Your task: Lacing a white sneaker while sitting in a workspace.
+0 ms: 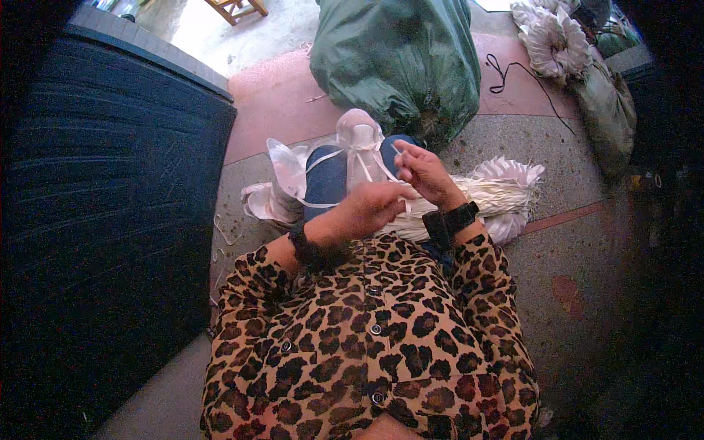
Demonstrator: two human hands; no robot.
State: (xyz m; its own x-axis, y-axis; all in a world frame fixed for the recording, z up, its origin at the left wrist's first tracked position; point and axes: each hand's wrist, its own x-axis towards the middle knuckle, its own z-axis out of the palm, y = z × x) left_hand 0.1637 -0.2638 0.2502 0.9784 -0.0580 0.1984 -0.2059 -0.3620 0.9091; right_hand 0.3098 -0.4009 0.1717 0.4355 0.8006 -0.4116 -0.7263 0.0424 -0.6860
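Observation:
Over my blue-trousered knees [328, 176] lies a pale pinkish-white piece with a rounded cup [359, 126] and thin straps, like part of a bra. Another white cup piece [284, 167] hangs at the left knee. My left hand [370, 207] is slightly blurred, its fingers pressed together on a white strap, a short bit of which shows below the fingertips. Just right of it and higher, my right hand [427, 174] pinches a thin pale strip [398, 149] between thumb and fingers. A bundle of cream straps [480, 202] lies close to my right wrist.
Ahead stands a large green sack [400, 55]. At far right, a nested stack of white cups [555, 48] rests by a greyish sack [607, 110]. A black cord [539, 84] crosses the floor. On the left is a dark blue panelled door [132, 183]; a wooden stool [238, 9] stands beyond.

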